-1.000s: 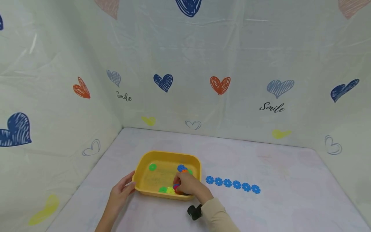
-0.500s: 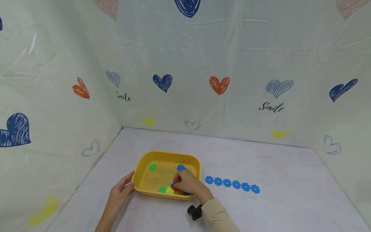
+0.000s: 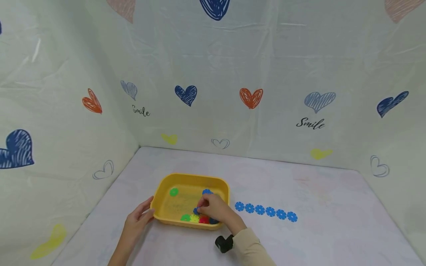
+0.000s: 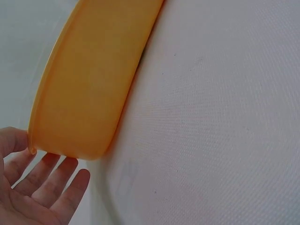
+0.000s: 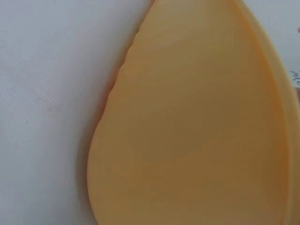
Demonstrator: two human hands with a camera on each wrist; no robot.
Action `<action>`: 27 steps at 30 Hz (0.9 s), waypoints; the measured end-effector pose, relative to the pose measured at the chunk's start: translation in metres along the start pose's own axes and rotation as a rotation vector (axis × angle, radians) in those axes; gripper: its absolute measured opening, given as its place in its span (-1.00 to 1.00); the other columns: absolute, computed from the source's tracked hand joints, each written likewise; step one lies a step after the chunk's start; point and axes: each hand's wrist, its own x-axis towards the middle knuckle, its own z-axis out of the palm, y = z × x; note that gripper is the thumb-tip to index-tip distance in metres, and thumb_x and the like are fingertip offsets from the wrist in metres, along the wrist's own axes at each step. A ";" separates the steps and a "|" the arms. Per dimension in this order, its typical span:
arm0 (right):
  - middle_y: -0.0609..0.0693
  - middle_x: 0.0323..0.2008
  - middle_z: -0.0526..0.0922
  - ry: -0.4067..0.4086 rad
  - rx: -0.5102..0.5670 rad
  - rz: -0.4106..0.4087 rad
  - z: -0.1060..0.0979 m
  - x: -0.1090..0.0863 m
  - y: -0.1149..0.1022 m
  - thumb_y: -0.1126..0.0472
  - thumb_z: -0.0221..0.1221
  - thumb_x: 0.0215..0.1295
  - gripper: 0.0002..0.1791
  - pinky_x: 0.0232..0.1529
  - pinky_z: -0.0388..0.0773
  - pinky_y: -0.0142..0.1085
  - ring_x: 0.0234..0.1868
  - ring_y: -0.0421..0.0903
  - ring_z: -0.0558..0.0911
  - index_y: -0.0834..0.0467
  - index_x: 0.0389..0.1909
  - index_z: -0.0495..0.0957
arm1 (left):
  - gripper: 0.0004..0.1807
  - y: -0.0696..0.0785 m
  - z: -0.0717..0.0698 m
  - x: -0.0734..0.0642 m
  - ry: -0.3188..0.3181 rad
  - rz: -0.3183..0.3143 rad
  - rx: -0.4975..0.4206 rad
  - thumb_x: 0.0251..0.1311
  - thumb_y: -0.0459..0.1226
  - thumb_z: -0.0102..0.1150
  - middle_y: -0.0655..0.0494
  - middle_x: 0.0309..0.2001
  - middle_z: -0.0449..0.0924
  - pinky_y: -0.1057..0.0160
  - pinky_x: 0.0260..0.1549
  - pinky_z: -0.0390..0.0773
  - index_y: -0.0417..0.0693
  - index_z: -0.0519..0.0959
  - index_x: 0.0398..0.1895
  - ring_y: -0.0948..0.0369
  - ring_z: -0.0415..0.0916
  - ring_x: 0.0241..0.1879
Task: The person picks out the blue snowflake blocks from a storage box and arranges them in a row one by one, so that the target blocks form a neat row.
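In the head view, a yellow plastic tray (image 3: 186, 178) holds several flower-shaped plastic discs. My right hand (image 3: 214, 207) reaches into its right half and pinches a blue flower-shaped disc (image 3: 196, 211) between thumb and fingers. Just below lie a green disc (image 3: 185, 217), a yellow disc (image 3: 194, 218), a red disc (image 3: 204, 220) and a dark disc (image 3: 213, 221). My left hand (image 3: 136, 217) touches the tray's left end. In the left wrist view its fairly straight fingers (image 4: 56, 180) rest at the outer wall. The right wrist view shows the tray wall (image 5: 187, 117), not the hand.
Right of the tray, a row of several blue discs (image 3: 260, 210) lies on the white table (image 3: 319, 240). Another green disc (image 3: 173, 192) and a blue disc (image 3: 207, 191) are farther back in the tray. A heart-printed curtain (image 3: 219, 66) encloses the table.
My right hand has raised the blue disc slightly from the pile and drawn it back to the left, uncovering the red and dark discs. My left hand stays at the tray.
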 end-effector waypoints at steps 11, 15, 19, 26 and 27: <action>-0.04 -0.41 0.62 0.124 0.208 -0.005 -0.023 -0.020 -0.013 0.18 0.24 0.18 -0.87 -0.30 0.64 -0.40 -0.40 -0.16 0.56 0.17 -0.33 0.58 | -0.47 -0.002 0.000 0.001 -0.002 0.010 -0.004 0.31 -0.31 -0.02 -0.24 0.29 0.29 0.34 -0.08 0.61 -0.16 0.22 0.35 0.19 0.51 0.05; 0.03 -0.41 0.66 0.169 0.261 -0.003 -0.035 -0.032 -0.012 0.20 0.25 0.16 -0.83 -0.27 0.67 -0.33 -0.40 -0.14 0.62 0.25 -0.33 0.59 | -0.46 -0.005 0.000 0.000 -0.005 0.022 -0.028 0.30 -0.31 0.01 -0.26 0.28 0.29 0.34 -0.08 0.61 -0.19 0.23 0.34 0.35 0.53 -0.03; 0.05 -0.45 0.68 0.214 0.260 0.014 -0.048 -0.046 -0.004 0.19 0.25 0.15 -0.80 -0.32 0.67 -0.35 -0.44 -0.14 0.64 0.29 -0.36 0.59 | -0.47 -0.006 -0.001 -0.001 -0.006 0.021 -0.046 0.29 -0.33 0.01 -0.27 0.27 0.30 0.35 -0.08 0.61 -0.21 0.24 0.33 0.42 0.53 -0.08; 0.06 -0.49 0.68 0.333 0.259 0.127 -0.070 -0.070 0.012 0.17 0.26 0.14 -0.76 -0.36 0.68 -0.32 -0.47 -0.11 0.67 0.31 -0.39 0.58 | -0.47 -0.004 -0.001 -0.001 -0.007 0.046 -0.067 0.29 -0.33 0.00 -0.29 0.26 0.31 0.39 -0.11 0.61 -0.23 0.24 0.32 0.53 0.50 -0.15; 0.05 -0.49 0.68 0.353 0.257 0.149 -0.073 -0.073 0.014 0.17 0.26 0.14 -0.77 -0.35 0.68 -0.34 -0.47 -0.11 0.67 0.30 -0.39 0.58 | -0.48 -0.004 -0.001 0.000 -0.007 0.047 -0.071 0.30 -0.32 0.00 -0.28 0.26 0.31 0.39 -0.11 0.61 -0.22 0.25 0.32 0.55 0.49 -0.16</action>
